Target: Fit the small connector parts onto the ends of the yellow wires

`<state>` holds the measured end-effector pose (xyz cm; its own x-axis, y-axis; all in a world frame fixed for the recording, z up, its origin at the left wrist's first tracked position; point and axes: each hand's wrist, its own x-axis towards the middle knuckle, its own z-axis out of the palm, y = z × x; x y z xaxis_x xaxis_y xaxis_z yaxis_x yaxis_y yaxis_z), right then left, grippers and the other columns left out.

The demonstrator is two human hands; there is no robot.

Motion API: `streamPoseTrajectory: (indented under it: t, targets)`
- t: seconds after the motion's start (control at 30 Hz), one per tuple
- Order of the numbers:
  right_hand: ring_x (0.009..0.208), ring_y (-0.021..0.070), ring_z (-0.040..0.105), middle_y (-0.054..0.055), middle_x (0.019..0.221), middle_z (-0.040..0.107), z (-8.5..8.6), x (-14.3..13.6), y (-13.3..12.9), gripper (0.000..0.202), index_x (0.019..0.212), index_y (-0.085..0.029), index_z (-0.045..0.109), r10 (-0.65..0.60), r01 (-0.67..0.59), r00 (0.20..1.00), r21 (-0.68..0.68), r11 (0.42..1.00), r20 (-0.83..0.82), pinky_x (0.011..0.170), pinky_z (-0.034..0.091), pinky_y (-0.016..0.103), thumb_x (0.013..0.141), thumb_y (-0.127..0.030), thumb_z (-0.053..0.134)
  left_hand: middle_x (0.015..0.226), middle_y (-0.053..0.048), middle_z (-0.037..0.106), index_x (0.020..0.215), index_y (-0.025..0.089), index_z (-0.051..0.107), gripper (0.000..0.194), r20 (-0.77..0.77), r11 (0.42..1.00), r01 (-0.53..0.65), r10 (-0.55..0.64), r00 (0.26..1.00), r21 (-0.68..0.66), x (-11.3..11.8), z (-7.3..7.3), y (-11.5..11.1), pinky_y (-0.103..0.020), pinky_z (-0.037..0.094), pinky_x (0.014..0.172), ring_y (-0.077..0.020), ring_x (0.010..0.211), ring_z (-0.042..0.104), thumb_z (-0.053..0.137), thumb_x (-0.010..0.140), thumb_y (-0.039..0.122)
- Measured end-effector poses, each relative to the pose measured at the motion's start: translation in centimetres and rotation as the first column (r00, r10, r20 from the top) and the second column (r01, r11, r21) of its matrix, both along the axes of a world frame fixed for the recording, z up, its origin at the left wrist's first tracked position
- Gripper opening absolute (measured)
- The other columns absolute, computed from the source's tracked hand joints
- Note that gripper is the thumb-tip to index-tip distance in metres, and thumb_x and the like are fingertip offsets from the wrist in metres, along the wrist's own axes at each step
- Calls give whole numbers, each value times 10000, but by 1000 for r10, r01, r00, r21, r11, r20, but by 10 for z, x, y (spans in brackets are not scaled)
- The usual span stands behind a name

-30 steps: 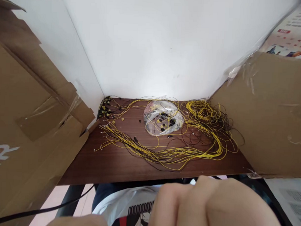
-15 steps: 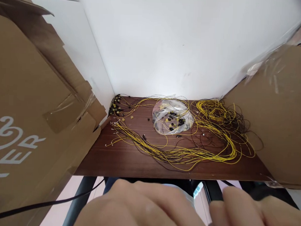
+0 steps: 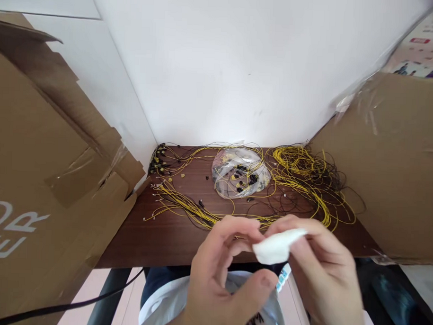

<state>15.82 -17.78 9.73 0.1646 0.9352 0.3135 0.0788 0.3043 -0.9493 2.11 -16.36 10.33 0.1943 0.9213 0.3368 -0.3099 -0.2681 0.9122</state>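
My right hand (image 3: 326, 266) pinches a small white wad (image 3: 279, 246) that looks like folded tissue, with thumb and fingers at its right end. My left hand (image 3: 223, 272) is beside it, fingers curved and thumb held apart. The left fingertips reach the wad's left edge, touching or nearly so. Both hands are above the front edge of the brown table (image 3: 142, 245). Behind them lies a long bundle of yellow and black wires (image 3: 186, 206), partly hidden by the hands.
A clear plastic bag (image 3: 222, 186) with small black and yellow parts sits mid-table. Coiled yellow wire (image 3: 294, 160) lies back right, black connectors (image 3: 158, 163) back left. Cardboard panels stand at the left (image 3: 61, 143) and right (image 3: 397, 178). A black cable (image 3: 73, 304) hangs front left.
Both hands have risen from the bottom edge to above the table's front edge, and the white wad has come into sight. The view has shifted slightly.
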Motion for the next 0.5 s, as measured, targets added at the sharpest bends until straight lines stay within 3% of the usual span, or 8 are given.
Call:
streamPoseTrajectory:
  t: [0.07,0.13,0.27,0.37,0.5]
  targets:
    - [799,137,572,27,859,594,-8,0,2,111,906,-250,657,78,-74,993,-40,996,90,653,474,218,867,-220,558,915,-24,602,1092,238,538,357,-119,994,27,-39,992,-103,-4,-14,3,-216,486,739,-132,840,586,656,759,184]
    - [762,127,571,25,844,585,-19,-1,0,111,899,-243,674,163,-152,977,-93,984,134,623,470,206,850,-214,578,881,-17,589,1003,223,582,225,-247,988,4,-42,968,-152,-12,-29,2,-201,470,719,-120,807,577,620,786,174]
    - [713,123,603,22,838,625,-41,-4,-5,160,965,-223,653,184,-166,981,-219,961,64,622,497,209,807,-240,632,872,-36,573,981,206,626,176,-434,988,14,-81,897,-155,-28,-56,0,-218,444,701,-140,799,564,594,808,217]
    - [713,131,626,26,831,664,-53,-3,-7,157,952,-195,647,262,-212,958,-330,920,114,660,503,220,800,-227,626,809,-41,542,881,180,645,137,-520,984,76,-149,841,-159,-35,-73,-3,-223,423,677,-140,748,538,540,839,258]
    - [725,134,629,10,818,676,-56,2,-7,140,902,-189,660,442,-306,862,-439,845,249,665,480,210,779,-143,609,812,-50,555,767,162,595,93,-577,971,142,-230,784,-194,-44,-87,-11,-221,414,683,-146,750,538,521,802,205]
